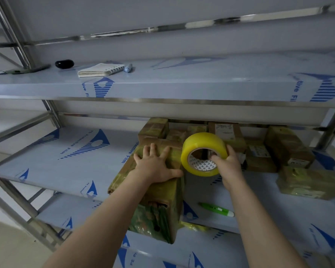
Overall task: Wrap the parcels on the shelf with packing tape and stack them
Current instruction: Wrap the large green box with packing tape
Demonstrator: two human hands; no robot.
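The shelf boards (75,161) wear a smooth, pale plastic film printed in blue, with a soft sheen. The frame posts (23,53) are bare, bright metal. The front parcel (162,200) is brown cardboard under glossy, wrinkled yellowish tape. The roll of packing tape (203,144) is shiny translucent yellow plastic on a printed paper core. The notebook (99,70) is matt paper, wire-bound.

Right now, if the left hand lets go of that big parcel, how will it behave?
It may tip forward: the big parcel appears to jut past the shelf edge, with the left hand pressing flat on top. Its glossy tape wrap probably feels slippery. The torn front corner suggests soft, weakened cardboard.
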